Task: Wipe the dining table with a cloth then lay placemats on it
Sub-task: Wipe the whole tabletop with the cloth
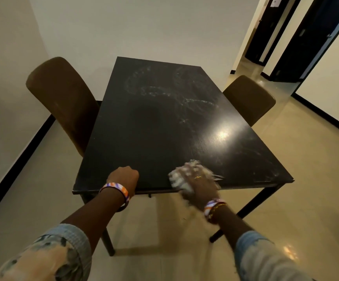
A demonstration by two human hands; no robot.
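A black dining table [154, 126] stretches away from me, with pale wet streaks across its far and right parts. My right hand [199, 181] presses a crumpled white cloth [179, 180] onto the near edge of the table; hand and cloth are motion-blurred. My left hand [125, 178] rests on the near edge to the left of it, fingers curled into a fist, nothing visible in it. No placemats are in view.
A brown padded chair [63, 98] stands at the table's left side and another brown chair [249, 98] at its right. White walls close in behind and to the left. A tiled floor [306, 179] opens to the right toward dark doors [298, 37].
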